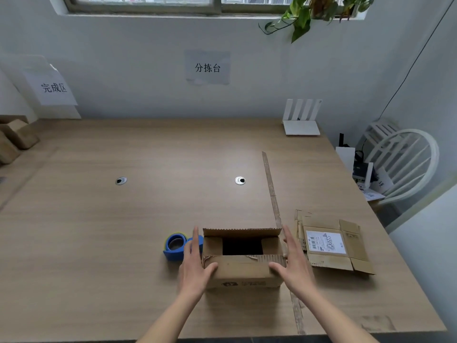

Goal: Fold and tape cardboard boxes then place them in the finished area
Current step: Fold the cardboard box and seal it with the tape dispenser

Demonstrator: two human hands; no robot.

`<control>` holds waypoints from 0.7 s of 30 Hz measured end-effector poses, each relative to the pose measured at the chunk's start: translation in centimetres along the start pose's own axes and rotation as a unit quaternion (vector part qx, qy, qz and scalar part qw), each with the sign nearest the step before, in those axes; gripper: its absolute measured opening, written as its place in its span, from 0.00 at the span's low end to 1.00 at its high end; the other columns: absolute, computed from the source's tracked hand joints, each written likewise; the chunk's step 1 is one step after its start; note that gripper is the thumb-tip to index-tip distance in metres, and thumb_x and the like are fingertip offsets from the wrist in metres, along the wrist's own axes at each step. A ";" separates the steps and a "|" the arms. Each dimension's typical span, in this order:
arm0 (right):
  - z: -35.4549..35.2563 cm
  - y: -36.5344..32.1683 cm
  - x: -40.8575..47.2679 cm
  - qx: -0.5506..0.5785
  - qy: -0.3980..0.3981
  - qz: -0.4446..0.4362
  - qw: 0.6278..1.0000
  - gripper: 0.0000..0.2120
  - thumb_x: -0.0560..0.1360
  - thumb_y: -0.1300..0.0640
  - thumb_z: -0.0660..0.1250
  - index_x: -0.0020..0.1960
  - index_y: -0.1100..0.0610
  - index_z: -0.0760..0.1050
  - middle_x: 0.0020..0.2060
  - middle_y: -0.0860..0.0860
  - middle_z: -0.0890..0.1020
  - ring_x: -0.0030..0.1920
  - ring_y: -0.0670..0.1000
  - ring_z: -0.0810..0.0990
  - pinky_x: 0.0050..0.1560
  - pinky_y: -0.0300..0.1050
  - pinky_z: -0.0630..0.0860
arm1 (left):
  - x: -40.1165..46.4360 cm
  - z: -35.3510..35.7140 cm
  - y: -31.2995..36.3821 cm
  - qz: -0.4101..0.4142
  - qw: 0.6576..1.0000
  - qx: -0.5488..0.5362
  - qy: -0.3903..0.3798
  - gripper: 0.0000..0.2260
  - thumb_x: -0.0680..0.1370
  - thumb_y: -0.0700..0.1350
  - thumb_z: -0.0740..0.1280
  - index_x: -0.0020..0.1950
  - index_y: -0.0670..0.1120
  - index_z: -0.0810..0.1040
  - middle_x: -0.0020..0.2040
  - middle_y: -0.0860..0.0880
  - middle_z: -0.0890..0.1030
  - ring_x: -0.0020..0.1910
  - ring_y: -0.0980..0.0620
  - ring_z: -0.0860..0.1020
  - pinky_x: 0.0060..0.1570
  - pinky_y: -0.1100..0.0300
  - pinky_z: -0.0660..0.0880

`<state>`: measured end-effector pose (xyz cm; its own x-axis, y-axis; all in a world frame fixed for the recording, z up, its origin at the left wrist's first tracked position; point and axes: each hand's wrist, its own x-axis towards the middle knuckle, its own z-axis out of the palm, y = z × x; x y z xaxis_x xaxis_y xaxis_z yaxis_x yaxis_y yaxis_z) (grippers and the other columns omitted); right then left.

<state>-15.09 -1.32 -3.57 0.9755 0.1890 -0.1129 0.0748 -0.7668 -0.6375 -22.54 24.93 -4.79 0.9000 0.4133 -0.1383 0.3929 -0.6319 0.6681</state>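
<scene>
A small brown cardboard box [243, 271] stands near the table's front edge, its top partly open with a dark gap between the flaps. My left hand [194, 263] lies flat along the box's left side, thumb resting on the near flap. My right hand [293, 263] lies flat along the right side, its thumb also on that flap. A blue tape dispenser [174, 246] sits just left of the box, partly behind my left hand. A flattened box with a white label [332, 246] lies to the right.
Folded boxes [14, 138] are stacked at the far left under a paper sign [53, 87]. A white router [301, 120] stands at the back right, and a white chair [405, 159] is beyond the table's right edge. Two cable grommets [239, 180] dot the wooden table [123, 231].
</scene>
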 end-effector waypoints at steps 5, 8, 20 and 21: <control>-0.9 -0.3 1.6 -0.098 -0.014 -0.016 0.995 0.52 0.68 0.45 0.79 0.80 0.38 0.48 0.79 0.44 0.46 0.77 0.52 0.63 0.58 0.46 0.79 | 0.6 -0.3 0.2 0.022 0.997 0.077 -0.005 0.46 0.72 0.54 0.75 0.79 0.67 0.47 0.82 0.56 0.51 0.65 0.51 0.76 0.45 0.56 0.78; -1.0 0.0 1.8 -0.156 -0.027 -0.049 0.986 0.37 0.71 0.38 0.74 0.75 0.44 0.64 0.81 0.43 0.52 0.80 0.49 0.56 0.75 0.51 0.66 | 0.6 -0.1 0.2 0.030 0.995 0.097 0.006 0.32 0.72 0.58 0.75 0.73 0.58 0.67 0.81 0.59 0.52 0.74 0.54 0.67 0.54 0.55 0.78; 3.1 -0.5 1.3 -0.167 -0.078 -0.096 0.978 0.30 0.82 0.38 0.56 0.81 0.43 0.55 0.81 0.42 0.48 0.81 0.46 0.48 0.78 0.41 0.42 | 0.3 1.2 -0.6 0.064 0.990 0.127 0.023 0.26 0.78 0.60 0.68 0.74 0.56 0.73 0.77 0.57 0.68 0.75 0.56 0.66 0.68 0.58 0.71; 3.4 -0.8 1.3 -0.166 -0.078 -0.095 0.979 0.29 0.82 0.38 0.56 0.81 0.42 0.55 0.81 0.43 0.49 0.81 0.46 0.48 0.78 0.41 0.43 | 0.3 1.2 -0.6 0.059 0.990 0.128 0.024 0.26 0.77 0.61 0.68 0.74 0.57 0.73 0.76 0.58 0.67 0.74 0.57 0.66 0.67 0.57 0.72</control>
<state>-14.54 1.66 -5.77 0.8962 0.4183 -0.1480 0.3393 -0.8610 -0.3788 -22.29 24.69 -6.14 0.9347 0.3540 -0.0316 0.3266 -0.8205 0.4691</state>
